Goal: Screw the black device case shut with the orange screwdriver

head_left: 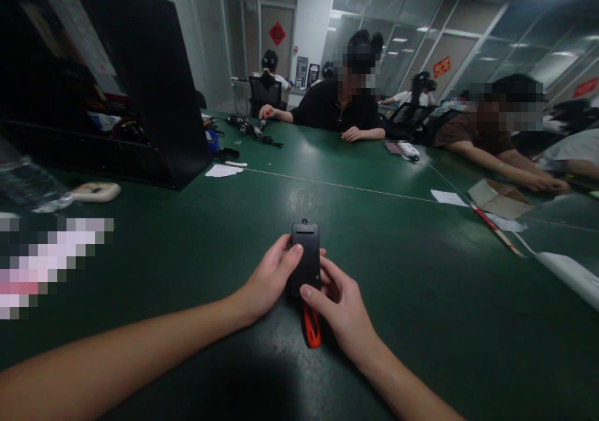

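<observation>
Between my two hands is a flat black rectangular device (307,262) with a slot near its far end and a small round tab on top. My left hand (274,271) is closed around its left side, thumb on the upper face. On the right, my right hand (339,302) grips the lower right corner, its thumb on the near edge and its fingers partly hidden behind. An orange strap loop (312,329) hangs from the near end, over the green table (224,240).
A black computer case (145,78) stands at the left, near a plastic bottle (30,178) and a pale oval object (96,191). Cables (253,128) lie farther back. A cardboard box (500,198) sits at the right. People (339,106) sit across the table.
</observation>
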Tool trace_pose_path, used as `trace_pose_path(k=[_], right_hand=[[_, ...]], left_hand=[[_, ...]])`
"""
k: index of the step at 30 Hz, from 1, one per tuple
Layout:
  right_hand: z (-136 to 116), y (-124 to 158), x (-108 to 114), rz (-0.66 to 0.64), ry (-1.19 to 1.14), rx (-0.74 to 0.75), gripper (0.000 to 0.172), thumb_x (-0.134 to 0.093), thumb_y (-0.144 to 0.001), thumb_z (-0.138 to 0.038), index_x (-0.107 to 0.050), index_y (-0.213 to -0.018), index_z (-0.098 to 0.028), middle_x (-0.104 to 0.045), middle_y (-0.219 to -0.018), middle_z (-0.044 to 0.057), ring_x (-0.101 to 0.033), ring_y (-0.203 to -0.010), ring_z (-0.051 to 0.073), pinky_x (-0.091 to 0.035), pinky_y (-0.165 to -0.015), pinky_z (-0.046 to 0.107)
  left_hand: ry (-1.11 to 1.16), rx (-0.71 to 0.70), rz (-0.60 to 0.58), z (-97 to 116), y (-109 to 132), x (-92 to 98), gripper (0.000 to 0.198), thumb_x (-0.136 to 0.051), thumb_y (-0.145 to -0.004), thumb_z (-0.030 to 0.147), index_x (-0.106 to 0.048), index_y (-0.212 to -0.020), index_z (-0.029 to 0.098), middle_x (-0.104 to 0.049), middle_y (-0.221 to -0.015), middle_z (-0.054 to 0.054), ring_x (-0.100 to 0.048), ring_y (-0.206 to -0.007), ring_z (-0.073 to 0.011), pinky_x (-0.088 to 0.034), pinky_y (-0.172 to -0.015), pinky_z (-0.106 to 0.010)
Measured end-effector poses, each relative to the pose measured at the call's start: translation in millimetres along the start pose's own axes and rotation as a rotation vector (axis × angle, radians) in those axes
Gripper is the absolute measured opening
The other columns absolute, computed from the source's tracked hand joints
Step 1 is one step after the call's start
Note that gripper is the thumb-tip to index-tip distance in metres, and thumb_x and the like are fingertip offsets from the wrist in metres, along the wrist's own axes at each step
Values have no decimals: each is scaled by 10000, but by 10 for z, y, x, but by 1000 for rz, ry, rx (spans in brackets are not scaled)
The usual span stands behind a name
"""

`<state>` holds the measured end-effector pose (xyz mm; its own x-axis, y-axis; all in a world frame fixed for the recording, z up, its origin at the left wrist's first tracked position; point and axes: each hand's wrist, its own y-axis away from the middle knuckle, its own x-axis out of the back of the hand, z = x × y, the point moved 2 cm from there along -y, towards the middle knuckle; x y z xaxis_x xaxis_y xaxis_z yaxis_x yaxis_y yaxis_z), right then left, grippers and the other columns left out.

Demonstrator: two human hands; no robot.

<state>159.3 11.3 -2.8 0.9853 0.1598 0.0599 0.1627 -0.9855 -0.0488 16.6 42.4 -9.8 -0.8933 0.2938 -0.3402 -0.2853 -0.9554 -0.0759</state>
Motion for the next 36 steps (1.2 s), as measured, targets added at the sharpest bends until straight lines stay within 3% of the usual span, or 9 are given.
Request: trace_pose_path(k=[3,7,13,17,22,25,29,32,36], right_hand=[[-19,-4,22,-63,-126,-15,465,-748,-793,-367,-665,-1232,-239,-706,-893,6,-657,-815,183,-523,-797,301],[-41,-3,56,-14,-176,-10,487,-765,-764,-375,-654,-1210,-215,-744,-1007,40,-687,-932,221,-531,-840,322],[4,4,74,118,-199,-18,464,-777,-774,-400,-643,-1182,-226,-763,-979,41,-706,-928,226,-545,-843,339],[35,-13,86,121,-201,-22,443,-784,-778,-420,-675,-1155,-215,-772,-1007,51,-713,-899,211,-557,-823,328],[106,-45,118,180,-261,-42,461,-804,-761,-424,-695,-1167,-237,-756,-1115,49,-707,-1005,222,-551,-890,339],[152,-50,135,243,-317,-62,481,-834,-737,-393,-666,-1166,-256,-766,-1034,24,-715,-952,197,-554,-870,321],[170,-91,205,315,-365,-9,467,-823,-754,-384,-637,-1164,-261,-755,-957,12,-705,-915,186,-555,-828,316],[163,-166,338,397,-336,60,441,-805,-764,-405,-647,-1146,-249,-740,-947,17,-691,-875,182,-549,-742,289],[124,-223,457,417,-221,113,386,-766,-784,-453,-694,-1080,-215,-741,-890,33,-678,-772,182,-531,-674,288]], left_hand=[[40,2,-103,16,4,-12,515,-691,-877,415,-511,-1274,142,-633,-1340,-193,-647,-1178,-305,-494,-1006,-416],[42,-1,-165,33,23,-23,656,-771,-810,314,-438,-1357,171,-550,-1440,-197,-576,-1284,-324,-449,-1071,-438],[68,-51,-124,-2,8,-23,661,-767,-815,284,-406,-1360,186,-519,-1469,-194,-553,-1311,-315,-411,-1118,-464],[72,-53,-126,-29,-17,-27,709,-794,-783,263,-396,-1365,190,-493,-1485,-195,-545,-1316,-321,-418,-1117,-463],[47,-39,-29,-61,-40,-2,730,-837,-715,219,-429,-1319,178,-599,-1344,-179,-597,-1248,-318,-469,-1062,-443],[43,-50,50,-62,-51,24,652,-845,-695,201,-484,-1238,171,-653,-1235,-140,-634,-1186,-293,-489,-1030,-412],[105,-59,56,-32,-58,59,623,-813,-749,237,-480,-1273,180,-687,-1161,-109,-669,-1096,-255,-496,-983,-381],[182,18,-15,-26,-57,78,613,-753,-818,330,-464,-1339,188,-712,-1077,-96,-686,-1015,-239,-505,-923,-373],[212,170,-218,-32,-46,61,610,-720,-831,431,-508,-1336,164,-711,-1079,-124,-681,-1017,-268,-503,-886,-376]])
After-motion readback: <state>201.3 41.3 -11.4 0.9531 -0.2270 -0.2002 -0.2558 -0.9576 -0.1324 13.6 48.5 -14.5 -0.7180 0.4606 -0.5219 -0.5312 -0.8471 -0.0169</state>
